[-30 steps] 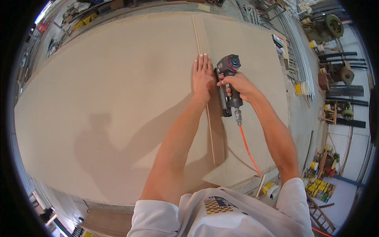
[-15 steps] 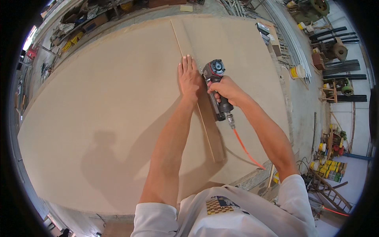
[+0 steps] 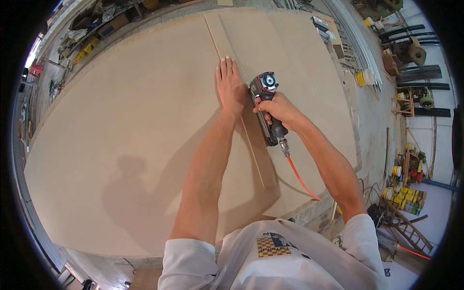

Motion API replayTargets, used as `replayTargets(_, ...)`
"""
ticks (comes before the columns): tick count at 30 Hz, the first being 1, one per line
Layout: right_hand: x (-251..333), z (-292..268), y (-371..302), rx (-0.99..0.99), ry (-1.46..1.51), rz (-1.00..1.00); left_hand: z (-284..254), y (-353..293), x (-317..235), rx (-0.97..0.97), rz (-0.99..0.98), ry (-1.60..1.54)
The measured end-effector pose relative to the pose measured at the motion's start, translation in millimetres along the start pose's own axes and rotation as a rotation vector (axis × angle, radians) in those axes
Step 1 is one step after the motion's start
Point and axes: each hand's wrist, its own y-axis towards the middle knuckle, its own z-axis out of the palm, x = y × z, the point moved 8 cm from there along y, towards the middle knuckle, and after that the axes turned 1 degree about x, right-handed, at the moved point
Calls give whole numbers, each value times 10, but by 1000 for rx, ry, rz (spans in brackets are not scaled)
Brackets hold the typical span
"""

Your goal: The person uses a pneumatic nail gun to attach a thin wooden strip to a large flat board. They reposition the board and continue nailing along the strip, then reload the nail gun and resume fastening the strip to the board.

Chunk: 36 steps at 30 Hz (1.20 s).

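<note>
A long narrow strip of board (image 3: 258,157) lies lengthwise on a broad tan sheet (image 3: 121,111). Flat on the strip, with fingers stretched out, my left hand (image 3: 231,89) presses down on it. My right hand (image 3: 280,111) is wrapped round the grip of a black pneumatic nail gun (image 3: 264,83). The gun sits just right of my left hand, at the strip's right edge; its nose is hidden from here. An orange air hose (image 3: 300,180) runs from the fitting at the handle's end toward the sheet's near right edge.
Small boxes (image 3: 321,25) rest on the sheet's far right corner. Beyond the right edge are a white and yellow bucket (image 3: 365,77), long metal lengths (image 3: 355,46) and a wooden ladder (image 3: 408,229). A cluttered shelf (image 3: 104,31) stands at the far left.
The nail gun has shifted slightly toward me along the strip, in my right hand. My left hand stays flat on the strip. The whole view has tilted a little.
</note>
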Motion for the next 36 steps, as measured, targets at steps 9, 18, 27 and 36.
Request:
replayTargets(9, -47, -5, 62, -10, -9, 5, 205, 221, 193, -8, -37, 13)
replayTargets(18, -111, -60, 96, -21, 9, 26, 299, 306, 194, 20, -27, 45)
replayTargets(27, -45, -36, 11, -71, 57, 66, 394, 522, 289, 41, -50, 59)
replayTargets(36, -35, -30, 11, -97, 63, 85, 460, 671, 377, 16, -47, 79)
